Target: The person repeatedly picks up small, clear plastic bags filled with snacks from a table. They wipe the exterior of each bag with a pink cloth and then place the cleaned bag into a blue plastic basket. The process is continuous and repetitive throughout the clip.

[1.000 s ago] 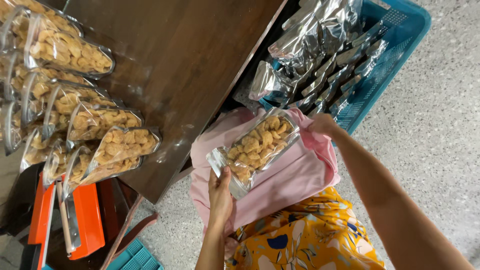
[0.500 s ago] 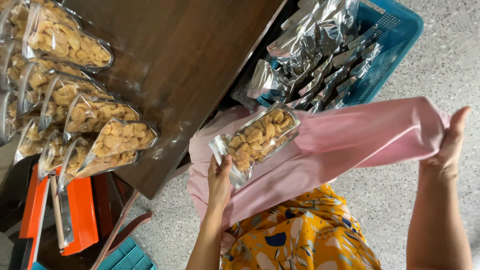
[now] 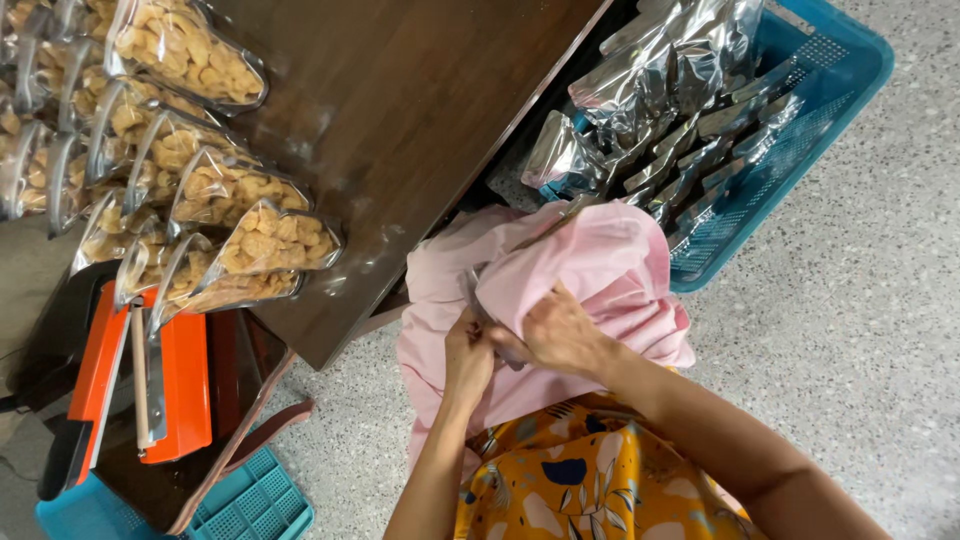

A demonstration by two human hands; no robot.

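1. Both forearms reach up from the lower edge and converge in front of the body.
2. Left hand (image 3: 468, 352): fingers curled shut, gripping, knuckles up, wrist straight.
3. Right hand (image 3: 562, 332): just beside the left and touching it, fingers bent down and closed, back of the hand showing.

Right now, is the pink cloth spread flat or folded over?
Folded over: the pink cloth is bunched over the pouch, gripped by both hands.
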